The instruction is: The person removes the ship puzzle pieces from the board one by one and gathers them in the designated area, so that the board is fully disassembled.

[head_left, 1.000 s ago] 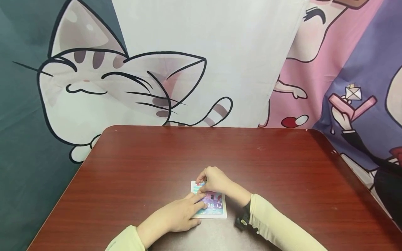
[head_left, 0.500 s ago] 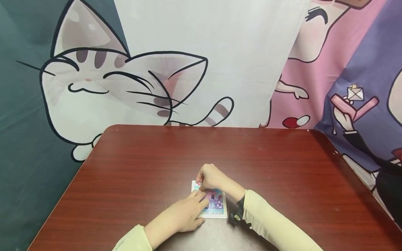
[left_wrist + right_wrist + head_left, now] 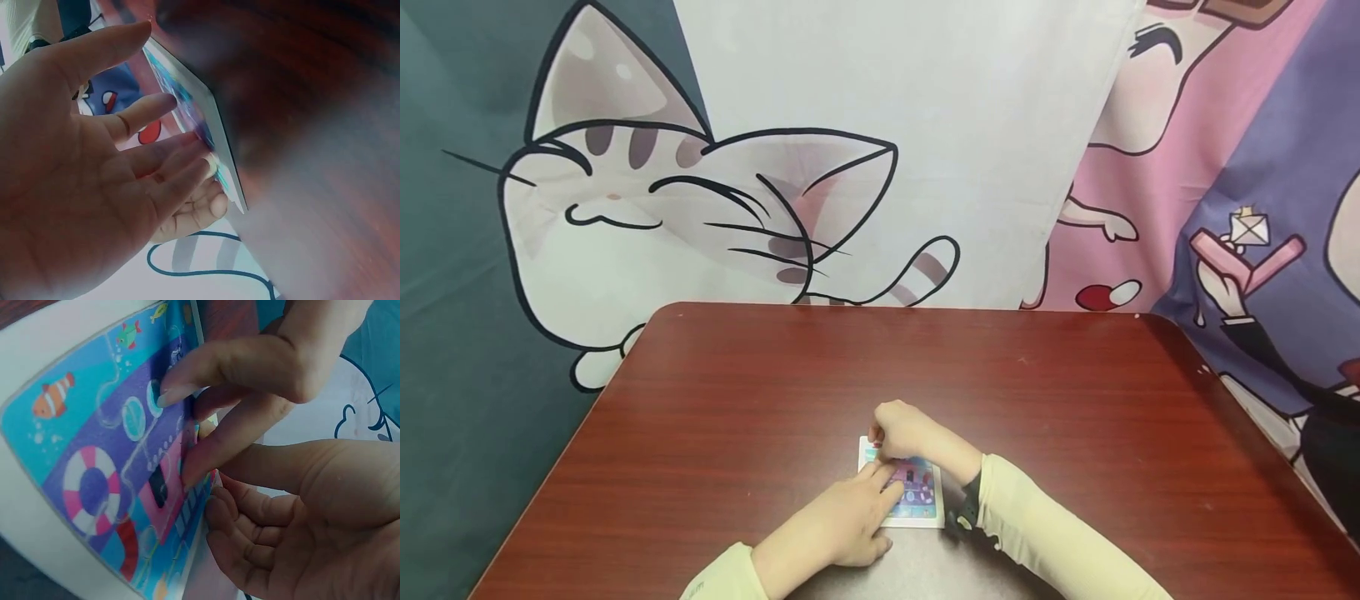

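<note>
A small jigsaw puzzle [image 3: 919, 510] with a white border lies flat on the table. In the right wrist view its printed picture shows a lifebuoy [image 3: 91, 490], fish and round portholes, crossed by faint wavy seams. My left hand [image 3: 848, 518] rests on its left part, fingers extended and spread over the picture. My right hand [image 3: 912, 432] is at the far left corner, with bent fingers and thumb pinching a small reddish puzzle piece [image 3: 216, 479] that they mostly hide. The left wrist view shows the left palm [image 3: 81, 169] beside the puzzle's edge.
A reddish-brown table [image 3: 737, 400] reaches toward a wall hung with a printed cloth, which bears a cartoon cat [image 3: 625, 217]. A dark wrist device [image 3: 968, 508] sits at the right sleeve's cuff.
My left hand has shifted slightly right over the puzzle. My right hand stays at the far left corner, its fingers drawn in a little more. The puzzle has hardly moved.
</note>
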A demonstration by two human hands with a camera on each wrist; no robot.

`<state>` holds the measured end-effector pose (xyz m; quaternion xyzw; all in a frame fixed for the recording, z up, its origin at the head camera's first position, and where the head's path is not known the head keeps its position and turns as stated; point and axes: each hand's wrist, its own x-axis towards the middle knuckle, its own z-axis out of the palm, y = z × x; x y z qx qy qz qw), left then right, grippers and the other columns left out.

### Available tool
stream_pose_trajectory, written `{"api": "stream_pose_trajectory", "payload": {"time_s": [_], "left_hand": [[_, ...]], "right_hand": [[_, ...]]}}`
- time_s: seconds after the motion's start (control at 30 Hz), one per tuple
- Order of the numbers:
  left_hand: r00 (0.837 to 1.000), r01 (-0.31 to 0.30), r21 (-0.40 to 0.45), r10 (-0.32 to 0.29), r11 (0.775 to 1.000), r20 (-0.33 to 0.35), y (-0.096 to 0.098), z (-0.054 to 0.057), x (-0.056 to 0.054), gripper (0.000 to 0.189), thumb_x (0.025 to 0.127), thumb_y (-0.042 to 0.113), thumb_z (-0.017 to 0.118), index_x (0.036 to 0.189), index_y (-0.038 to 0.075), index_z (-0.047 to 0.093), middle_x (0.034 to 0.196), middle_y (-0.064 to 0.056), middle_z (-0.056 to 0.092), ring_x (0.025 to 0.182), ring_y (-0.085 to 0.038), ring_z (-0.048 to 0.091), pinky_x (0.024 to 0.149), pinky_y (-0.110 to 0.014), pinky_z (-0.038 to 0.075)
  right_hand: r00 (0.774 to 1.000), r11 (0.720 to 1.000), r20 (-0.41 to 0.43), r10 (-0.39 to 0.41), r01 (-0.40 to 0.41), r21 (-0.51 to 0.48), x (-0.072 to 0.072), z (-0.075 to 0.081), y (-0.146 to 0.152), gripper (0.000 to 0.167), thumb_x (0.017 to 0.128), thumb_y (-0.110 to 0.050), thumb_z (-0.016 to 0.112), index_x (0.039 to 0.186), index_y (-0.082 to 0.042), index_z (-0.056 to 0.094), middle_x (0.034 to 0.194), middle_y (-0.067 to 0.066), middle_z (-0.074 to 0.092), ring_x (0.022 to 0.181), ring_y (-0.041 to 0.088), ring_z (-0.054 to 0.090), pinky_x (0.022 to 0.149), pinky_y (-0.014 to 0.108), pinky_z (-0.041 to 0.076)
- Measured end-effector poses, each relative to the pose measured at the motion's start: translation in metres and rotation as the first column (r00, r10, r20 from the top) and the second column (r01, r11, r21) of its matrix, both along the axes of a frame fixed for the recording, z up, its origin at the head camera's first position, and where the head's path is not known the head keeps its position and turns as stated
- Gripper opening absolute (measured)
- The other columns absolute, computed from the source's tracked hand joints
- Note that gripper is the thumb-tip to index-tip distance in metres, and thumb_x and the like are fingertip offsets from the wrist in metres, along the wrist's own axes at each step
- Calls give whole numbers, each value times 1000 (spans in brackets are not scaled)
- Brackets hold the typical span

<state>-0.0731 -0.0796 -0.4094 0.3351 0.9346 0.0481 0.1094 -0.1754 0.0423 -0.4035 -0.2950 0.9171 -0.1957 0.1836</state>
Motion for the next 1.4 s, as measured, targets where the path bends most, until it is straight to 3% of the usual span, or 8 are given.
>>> {"api": "stream_pose_trajectory", "payload": {"time_s": [0.17,0.4,0.53,0.73,0.87,1.1,1.27,1.4], "left_hand": [[1000,4,-10,-4,1000,8,-1,1,-1,53,77,39,70,118,12,51,143,-11,40,132,-23,35,91,-37,50],[1000,9,-12,-9,1000,12,-3,1,1,50,76,42,71,113,14,50,142,-9,42,129,-23,38,86,-36,53],[998,-4,-2,4,1000,69,-4,2,1,49,79,42,68,114,15,50,144,-9,40,129,-22,37,88,-37,52],[982,-16,60,5,998,190,-14,3,-3,51,88,41,59,132,16,49,149,-4,33,133,-20,33,96,-40,47],[969,-1,81,-19,997,245,-20,4,-5,55,90,42,56,139,19,44,152,-2,28,131,-14,32,96,-39,46],[965,21,68,-38,997,258,-23,4,-6,58,91,43,53,143,23,39,154,1,24,132,-14,30,99,-38,44],[962,9,81,-31,997,270,-25,3,-6,57,92,42,52,144,22,38,154,-1,24,133,-16,29,99,-40,44],[962,9,92,-34,996,273,-25,2,-7,56,93,42,51,143,22,38,154,-2,24,134,-18,27,100,-42,42]], "right_hand": [[1000,1000,0,26,-26,9,0,1,-1,18,63,-5,79,76,-6,67,75,2,65,72,14,57,70,29,50],[999,997,23,29,-27,-77,-4,-8,4,21,64,-7,82,76,-7,65,72,1,64,68,11,57,65,23,49],[999,991,11,47,-45,-123,-7,-15,11,24,63,-10,84,76,-8,64,70,-3,61,67,7,53,63,19,47],[995,968,2,101,-98,-232,-7,-25,20,24,67,-7,81,84,-7,65,73,-2,61,69,7,53,63,15,46],[989,948,-45,138,-145,-283,-7,-29,23,23,70,-7,80,86,-8,64,74,-2,61,70,7,55,64,16,47],[982,930,-132,135,-172,-326,-3,-34,30,23,69,-12,82,86,-11,66,74,-4,61,69,5,55,63,15,47],[945,917,-250,211,-280,-285,1,-32,32,24,75,-17,78,96,-6,72,80,-1,67,64,1,51,58,11,44],[929,908,-271,251,-323,-267,3,-30,34,30,81,-14,72,109,-3,70,78,-1,67,59,-3,44,54,9,41]]}}
